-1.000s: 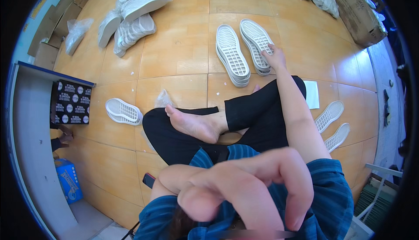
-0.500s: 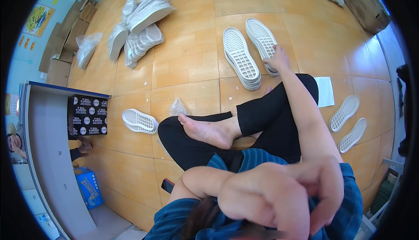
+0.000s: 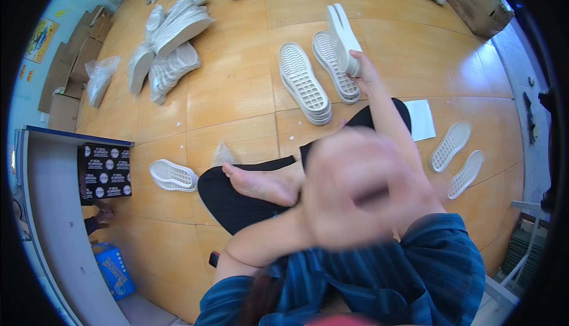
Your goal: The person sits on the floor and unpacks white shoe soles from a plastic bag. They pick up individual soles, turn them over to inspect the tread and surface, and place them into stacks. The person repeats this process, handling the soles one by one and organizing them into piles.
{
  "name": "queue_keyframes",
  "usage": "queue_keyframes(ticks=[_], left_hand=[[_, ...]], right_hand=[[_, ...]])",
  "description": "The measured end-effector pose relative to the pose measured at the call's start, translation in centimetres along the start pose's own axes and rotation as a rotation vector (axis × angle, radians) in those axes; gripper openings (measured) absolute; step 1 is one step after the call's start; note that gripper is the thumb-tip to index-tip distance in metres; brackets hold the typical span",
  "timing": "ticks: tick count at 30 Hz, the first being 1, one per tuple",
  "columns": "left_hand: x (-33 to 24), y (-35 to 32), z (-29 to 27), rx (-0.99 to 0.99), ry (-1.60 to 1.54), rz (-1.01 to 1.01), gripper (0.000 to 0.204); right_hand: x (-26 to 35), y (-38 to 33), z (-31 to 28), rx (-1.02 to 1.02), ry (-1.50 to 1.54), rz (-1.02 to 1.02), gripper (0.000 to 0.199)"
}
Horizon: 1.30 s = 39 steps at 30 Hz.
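My right hand (image 3: 365,72) grips white shoe soles (image 3: 342,40) by the heel end. They are raised and tilted with their side edges showing, and look like two pressed together. Just left of them a stack of white soles (image 3: 336,65) lies on the floor, grid-patterned side up. Beside that lies another stack of soles (image 3: 303,83). My left hand (image 3: 361,190) is close to the camera, over my lap, and strongly blurred. Its fingers look bent, but whether anything is in them does not show.
Plastic-wrapped sole bundles (image 3: 178,30) lie at the far left. One sole pair (image 3: 173,175) rests left of my knee. Two single soles (image 3: 450,146) and a white sheet (image 3: 422,120) lie at the right. A cardboard box (image 3: 474,3) stands far right, a grey shelf (image 3: 53,207) at the left.
My right hand has lifted soles off the right-hand stack and turned them on edge. My left hand has moved up and forward from low over my lap. The whole view has shifted slightly.
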<state>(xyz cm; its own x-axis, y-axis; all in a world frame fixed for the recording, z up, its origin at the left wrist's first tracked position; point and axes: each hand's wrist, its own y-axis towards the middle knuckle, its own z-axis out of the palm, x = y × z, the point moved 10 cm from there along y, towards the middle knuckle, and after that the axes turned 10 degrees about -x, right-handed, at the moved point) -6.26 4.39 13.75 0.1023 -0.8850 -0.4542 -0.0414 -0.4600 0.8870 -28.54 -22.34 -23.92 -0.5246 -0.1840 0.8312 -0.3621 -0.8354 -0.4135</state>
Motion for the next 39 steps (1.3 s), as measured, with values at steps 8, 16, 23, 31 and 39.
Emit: queue_keyframes(ticks=[8,16,23,31,39], left_hand=[[26.0,-15.8,-21.8,-0.317,0.366,-0.992,0.018],[36.6,-35.0,-41.0,-0.100,0.863,-1.494,0.032],[37.8,-35.8,-34.6,0.741,1.068,-1.570,0.038],[35.9,-25.1,-36.9,-0.164,1.046,-1.198,0.035],[36.5,-4.3,-24.2,-0.223,0.320,-0.642,0.035]], right_hand=[[3.1,-2.7,1.3,-0.160,-1.294,-0.587,0.087],[1.7,-7.4,6.8,-0.236,-1.550,-1.068,0.086],[-9.4,-2.8,3.3,-0.027,-0.980,-0.117,0.083],[-13.6,-3.2,5.5,0.319,-0.955,0.128,0.094],[-11.7,-6.7,7.0,-0.006,-1.325,-0.125,0.141]])
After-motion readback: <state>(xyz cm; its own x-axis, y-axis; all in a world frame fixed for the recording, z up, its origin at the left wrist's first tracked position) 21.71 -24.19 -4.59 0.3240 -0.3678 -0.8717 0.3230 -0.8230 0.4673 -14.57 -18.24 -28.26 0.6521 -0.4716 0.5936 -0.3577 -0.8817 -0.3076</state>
